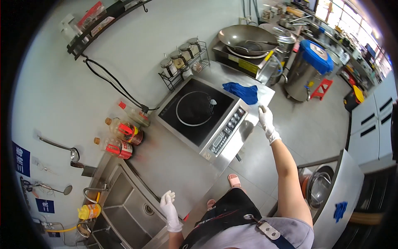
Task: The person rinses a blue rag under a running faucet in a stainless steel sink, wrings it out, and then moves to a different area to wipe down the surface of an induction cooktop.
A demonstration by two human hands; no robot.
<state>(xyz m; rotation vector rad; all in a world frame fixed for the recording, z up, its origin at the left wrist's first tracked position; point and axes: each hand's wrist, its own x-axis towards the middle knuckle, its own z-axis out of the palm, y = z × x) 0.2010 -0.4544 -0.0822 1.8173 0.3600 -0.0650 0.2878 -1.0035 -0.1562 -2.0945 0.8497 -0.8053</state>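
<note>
My left hand [169, 211], in a white glove, is beside the sink's near rim with its fingers loosely bent; nothing shows in it. Also white-gloved, my right hand [266, 123] reaches past the right edge of the steel counter [183, 174]. Its fingers curl downward, and their inner side is hidden. A crumpled blue cloth [242, 91] lies on the counter just beyond that hand. Between my hands sits a flat induction cooker [196, 112] with a black glass top. A small scrunched grey item [212, 102] rests on the glass, inside the white ring.
A wok [247, 39] stands on a second cooker at the back. Seasoning jars [180, 59] fill a wire rack along the wall. Several bottles [127, 133] stand left, near the sink basin [136, 199]. A steel barrel [306, 77] and red stool [321, 89] occupy the floor right.
</note>
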